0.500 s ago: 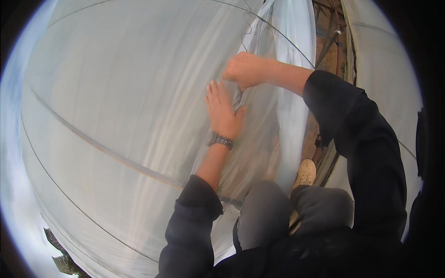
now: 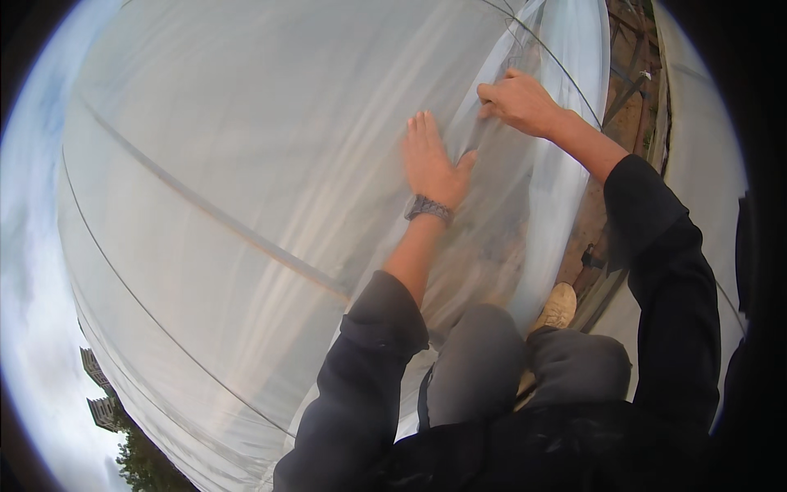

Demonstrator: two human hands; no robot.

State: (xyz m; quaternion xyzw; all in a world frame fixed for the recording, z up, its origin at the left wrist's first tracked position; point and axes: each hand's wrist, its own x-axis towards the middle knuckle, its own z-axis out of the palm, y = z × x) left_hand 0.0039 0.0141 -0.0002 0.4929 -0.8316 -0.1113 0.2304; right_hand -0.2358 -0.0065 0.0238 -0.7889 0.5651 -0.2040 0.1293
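A large sheet of translucent plastic film (image 2: 270, 164) stretches over a curved greenhouse-like frame. My left hand (image 2: 436, 164), with a dark watch on its wrist, lies flat on the film, fingers out and thumb spread. To its upper right, my right hand (image 2: 525, 102) is closed, fingers pinched, by a seam in the film. A thin wavy wire (image 2: 513, 39) runs down to this hand, which appears to grip it; the fingers hide the held end. Loose whitish film (image 2: 561, 172) hangs in folds on the right, beneath my right forearm.
A thin dark cord (image 2: 551, 53) crosses the film above my right hand. A rib (image 2: 217, 215) shows under the sheet at left. To the right, a gap with brown ground and metal bars (image 2: 631, 82) separates this cover from another (image 2: 709, 123). My shoe (image 2: 559, 307) stands in it.
The view has shifted, so the film and both hands sit farther right. My right hand has moved up along the seam, away from my left hand, which stays flat on the film.
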